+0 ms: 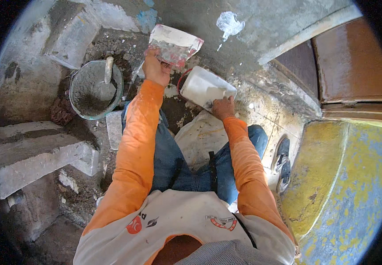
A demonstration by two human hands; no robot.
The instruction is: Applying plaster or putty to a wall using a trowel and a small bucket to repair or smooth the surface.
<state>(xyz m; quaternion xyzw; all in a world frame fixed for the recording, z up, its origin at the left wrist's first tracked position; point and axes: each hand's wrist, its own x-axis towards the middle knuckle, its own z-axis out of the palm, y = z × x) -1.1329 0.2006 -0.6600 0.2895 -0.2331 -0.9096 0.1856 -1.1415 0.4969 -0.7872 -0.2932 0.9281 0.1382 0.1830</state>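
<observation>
Your L hand has the red-and-white panel, smeared w/ grey mortar; fingers closed on its near-L corner, thumb detail unclear. R hand is at the near-R corner of the white plastic container, fingers curled; can't tell if they're pinching the rim or just touching. Container's just R of the panel, above your knees, w/ red loop at its L side. Mortar bucket sits to your L, wood-handled trowel in it. Dirty white sack btwn your legs; sneakers off R.
</observation>
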